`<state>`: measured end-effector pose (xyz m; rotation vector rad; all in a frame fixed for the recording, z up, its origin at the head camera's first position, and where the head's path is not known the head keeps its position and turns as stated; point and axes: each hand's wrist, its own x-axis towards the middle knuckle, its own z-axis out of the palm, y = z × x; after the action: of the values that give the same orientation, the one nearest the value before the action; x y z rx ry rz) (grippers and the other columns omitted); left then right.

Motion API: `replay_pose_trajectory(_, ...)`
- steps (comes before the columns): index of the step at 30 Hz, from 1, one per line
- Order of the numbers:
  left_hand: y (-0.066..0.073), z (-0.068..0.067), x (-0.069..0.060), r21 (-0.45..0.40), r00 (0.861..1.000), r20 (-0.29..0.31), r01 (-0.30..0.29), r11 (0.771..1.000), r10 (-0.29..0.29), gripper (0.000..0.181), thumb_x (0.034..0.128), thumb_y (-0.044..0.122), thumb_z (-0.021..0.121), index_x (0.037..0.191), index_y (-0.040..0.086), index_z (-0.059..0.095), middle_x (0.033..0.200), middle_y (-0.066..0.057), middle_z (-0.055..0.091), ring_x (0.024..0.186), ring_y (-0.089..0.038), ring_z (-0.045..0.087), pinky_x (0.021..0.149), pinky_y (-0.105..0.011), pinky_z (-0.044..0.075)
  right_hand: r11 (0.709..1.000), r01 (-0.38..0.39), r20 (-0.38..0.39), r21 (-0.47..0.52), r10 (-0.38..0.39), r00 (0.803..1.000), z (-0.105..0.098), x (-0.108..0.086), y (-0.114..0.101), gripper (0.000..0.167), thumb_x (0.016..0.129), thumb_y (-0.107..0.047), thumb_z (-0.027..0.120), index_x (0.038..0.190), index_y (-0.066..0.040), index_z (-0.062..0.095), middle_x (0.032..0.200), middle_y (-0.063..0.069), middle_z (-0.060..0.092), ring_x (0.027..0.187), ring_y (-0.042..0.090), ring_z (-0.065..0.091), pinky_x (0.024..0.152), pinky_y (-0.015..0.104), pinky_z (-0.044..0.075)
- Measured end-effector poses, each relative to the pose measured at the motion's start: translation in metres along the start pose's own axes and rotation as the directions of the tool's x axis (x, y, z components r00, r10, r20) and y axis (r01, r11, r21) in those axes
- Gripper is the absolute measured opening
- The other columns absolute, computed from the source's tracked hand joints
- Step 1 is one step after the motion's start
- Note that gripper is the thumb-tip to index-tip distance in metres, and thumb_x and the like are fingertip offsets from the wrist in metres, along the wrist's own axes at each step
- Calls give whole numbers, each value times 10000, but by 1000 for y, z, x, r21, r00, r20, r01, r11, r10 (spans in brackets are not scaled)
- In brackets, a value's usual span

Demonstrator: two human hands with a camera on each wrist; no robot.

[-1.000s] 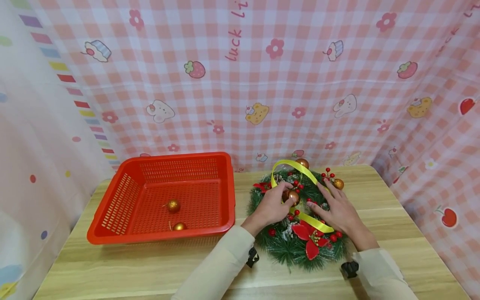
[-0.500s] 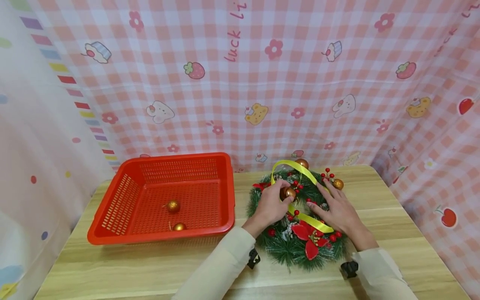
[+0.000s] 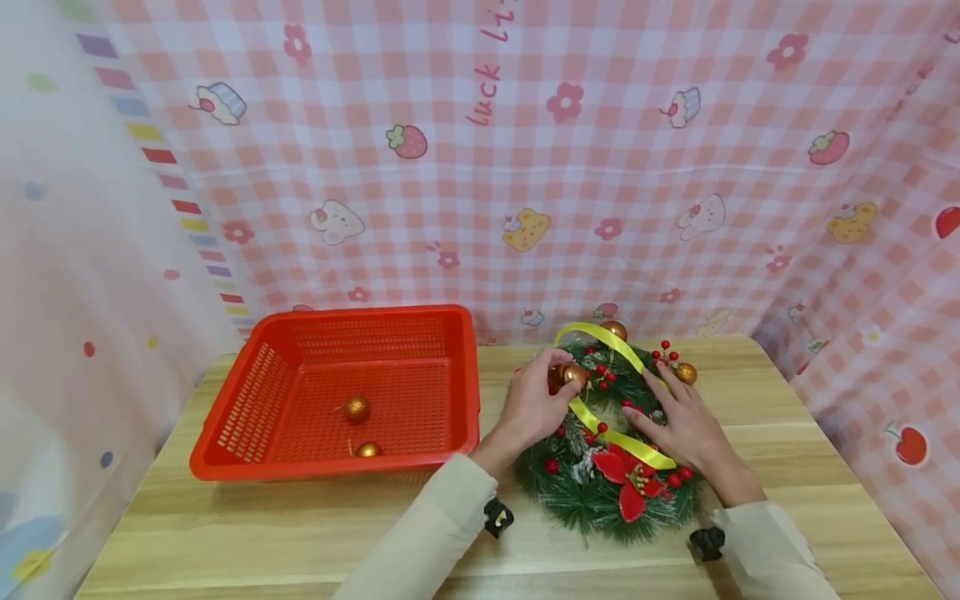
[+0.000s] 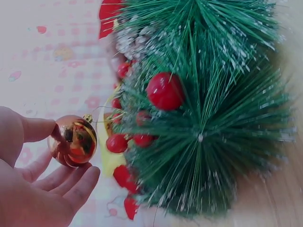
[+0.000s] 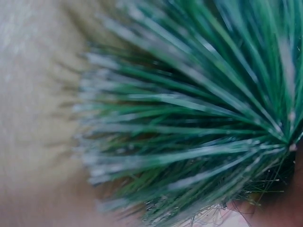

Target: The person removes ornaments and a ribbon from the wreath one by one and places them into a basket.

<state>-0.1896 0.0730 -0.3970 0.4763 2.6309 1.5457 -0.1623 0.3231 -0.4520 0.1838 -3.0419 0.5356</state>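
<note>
My left hand (image 3: 532, 404) holds a shiny copper-gold Christmas ball (image 4: 73, 142) between thumb and fingers, above the left side of the green wreath (image 3: 577, 500). In the left wrist view, a thin thread runs from the ball's gold cap toward the wreath. My right hand (image 3: 690, 425) rests on the wreath's right side with its fingers spread, touching a yellow ribbon (image 3: 633, 448) that loops over the greenery. A red poinsettia (image 3: 628, 483) and red berries decorate the front. Blurred green needles (image 5: 189, 113) fill most of the right wrist view.
Left of the wreath stands a red plastic basket (image 3: 333, 471) with two gold balls (image 3: 357, 408) inside. Another copper ball (image 3: 615, 331) and a gold glitter ball (image 3: 686, 373) sit at the wreath's back and right. A checked curtain (image 3: 450, 183) hangs behind the wooden table (image 3: 247, 542).
My left hand has shifted left and slightly away with the ball, from nearer the wreath's centre to its left side. The right hand stays in place; the head view has turned slightly.
</note>
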Motion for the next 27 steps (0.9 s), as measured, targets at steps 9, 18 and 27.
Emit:
replay_pose_trajectory(9, -3, -24, -9, -73, 1000, -23, 19, 997, -21, 327, 965, 208, 657, 1279, 198, 564, 1248, -18, 629, 1104, -197, 599, 942, -401, 498, 1000, -8, 9, -2, 8, 1000, 0, -1, 2, 836, 974, -576, 494, 1575, -62, 224, 1618, 237, 146, 1409, 550, 190, 1019, 741, 275)
replay_pose_trajectory(18, -12, -50, -20, -181, 999, -50, -27, 983, 18, 308, 960, 150, 658, 1255, 170, 574, 1214, -60, 637, 1157, -225, 598, 948, -383, 523, 1000, 1, 10, -1, -1, 1000, 0, 0, 1, 838, 972, -568, 505, 1571, -51, 228, 1612, 249, 152, 1399, 559, 200, 1021, 741, 270)
replay_pose_trajectory(27, -23, -81, -35, -162, 991, -128, -64, 985, 44, 329, 949, 162, 676, 1260, 169, 570, 1197, -28, 646, 1157, -184, 587, 931, -388, 521, 1000, 6, 15, -3, -6, 1000, 0, 1, -1, 842, 973, -572, 501, 1576, -58, 216, 1615, 247, 144, 1399, 560, 196, 1022, 742, 265)
